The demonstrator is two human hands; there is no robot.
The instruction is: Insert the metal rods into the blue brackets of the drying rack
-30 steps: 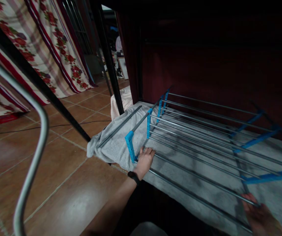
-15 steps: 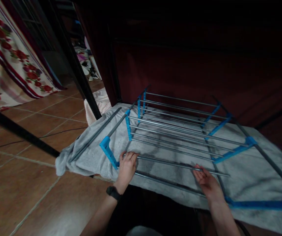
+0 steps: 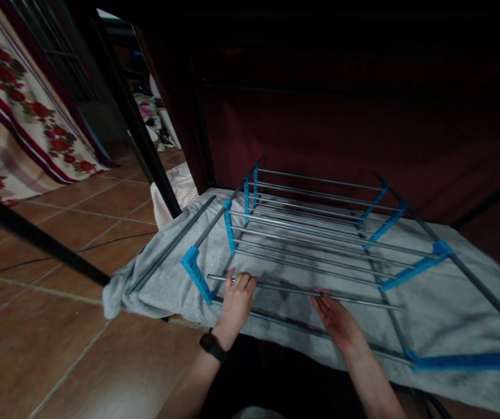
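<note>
A loose grey metal rod (image 3: 285,288) lies across the near side of a rack frame (image 3: 315,235) made of grey tubes and blue plastic brackets. My left hand (image 3: 238,298) is closed around the rod near its left end, with a dark watch on the wrist. Further right, the fingers of my right hand (image 3: 334,314) are closed on the rod from below. The rod's left end is close to a blue bracket (image 3: 196,273), apart from it as far as I can see. Another blue bracket (image 3: 463,359) is at the near right.
The frame rests on a grey blanket (image 3: 446,314). Spare tubes (image 3: 171,244) lie on the blanket at the left. Black metal posts (image 3: 36,233) stand at the left, beyond the bed edge. A dark cable (image 3: 102,244) crosses the tiled floor (image 3: 58,326). A floral cloth (image 3: 36,116) hangs at the far left.
My right hand has slid left along the rod, closer to my left hand. My left hand has shifted slightly right, and the rod's left end now shows beside it.
</note>
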